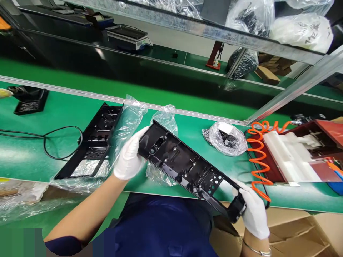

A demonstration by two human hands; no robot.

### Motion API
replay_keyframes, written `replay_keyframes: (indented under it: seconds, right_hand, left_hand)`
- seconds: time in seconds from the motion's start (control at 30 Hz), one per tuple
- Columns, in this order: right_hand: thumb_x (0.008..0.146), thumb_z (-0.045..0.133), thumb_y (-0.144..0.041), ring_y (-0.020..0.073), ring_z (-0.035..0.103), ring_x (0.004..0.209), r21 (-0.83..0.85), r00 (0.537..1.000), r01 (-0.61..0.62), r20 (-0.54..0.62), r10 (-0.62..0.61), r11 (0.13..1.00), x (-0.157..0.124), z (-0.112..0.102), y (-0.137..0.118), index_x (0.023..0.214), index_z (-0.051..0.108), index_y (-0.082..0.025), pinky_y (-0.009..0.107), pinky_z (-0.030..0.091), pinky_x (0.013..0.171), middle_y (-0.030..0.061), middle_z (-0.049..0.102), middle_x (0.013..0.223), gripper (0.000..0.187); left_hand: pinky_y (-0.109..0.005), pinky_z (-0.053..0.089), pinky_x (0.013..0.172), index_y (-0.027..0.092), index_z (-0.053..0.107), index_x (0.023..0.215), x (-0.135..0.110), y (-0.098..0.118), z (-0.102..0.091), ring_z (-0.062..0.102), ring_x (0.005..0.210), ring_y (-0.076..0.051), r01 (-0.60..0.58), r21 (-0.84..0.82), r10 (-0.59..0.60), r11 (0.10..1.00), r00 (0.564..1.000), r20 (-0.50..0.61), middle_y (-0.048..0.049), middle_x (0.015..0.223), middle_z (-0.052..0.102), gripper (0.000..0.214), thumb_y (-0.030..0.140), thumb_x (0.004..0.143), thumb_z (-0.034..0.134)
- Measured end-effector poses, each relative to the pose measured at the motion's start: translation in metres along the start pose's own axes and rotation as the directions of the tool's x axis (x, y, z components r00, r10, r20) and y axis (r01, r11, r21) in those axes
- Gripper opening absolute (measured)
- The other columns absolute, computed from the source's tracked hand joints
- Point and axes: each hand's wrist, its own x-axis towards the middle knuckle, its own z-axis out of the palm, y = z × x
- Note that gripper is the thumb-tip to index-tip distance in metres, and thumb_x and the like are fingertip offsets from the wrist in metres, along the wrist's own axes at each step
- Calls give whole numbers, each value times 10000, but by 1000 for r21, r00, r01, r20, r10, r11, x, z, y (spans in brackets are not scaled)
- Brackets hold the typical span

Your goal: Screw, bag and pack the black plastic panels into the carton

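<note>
Between my two white-gloved hands I hold a long black plastic housing panel [184, 164], tilted so its right end is lower. It shows moulded ribs, small round holes and a rectangular window near the right end. My left hand [131, 157] grips the upper left end. Around the lower right end, by a small black block, my right hand [253, 208] is closed. A similar black panel [98, 132] lies on the bench to the left, partly on clear plastic film. Another clear plastic bag [164, 117] lies behind and under the held panel.
On the green bench [187, 117] sits a bag of small black parts [227, 138]. An orange coiled air hose [258, 153] hangs beside a red bin [278, 164] with white pieces. A black cable [61, 157] loops at left. Cardboard boxes [294, 232] stand below right; a metal shelf [187, 25] crosses above.
</note>
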Motion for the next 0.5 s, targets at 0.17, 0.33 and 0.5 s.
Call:
replay_keyframes:
  seconds: [0.17,0.33,0.5]
  right_hand:
    - [742,700,-532,221,660,674,117,994,-95,-38,100,989,0,1,-6,887,752,-180,345,558,592,133,755,942,384]
    - [758,665,-513,234,656,682,69,996,-81,-35,84,994,1,2,-4,881,711,-175,365,558,597,130,731,896,364]
    - [763,649,-461,263,690,789,-45,999,11,-33,-12,999,3,-1,5,843,701,-195,393,598,697,133,736,927,282]
  left_hand:
    - [-387,660,802,278,712,1239,-21,9,2,651,1222,-327,-13,-11,13,1000,1000,2,-41,1329,683,586,682,824,620]
    - [-297,551,459,288,727,1229,-27,15,4,737,899,-271,26,45,-25,999,999,-27,-45,1229,729,603,702,804,622]
    - [-279,526,433,267,717,1242,-30,17,4,733,797,-238,30,39,-29,999,999,-29,-60,1138,755,576,662,836,614]
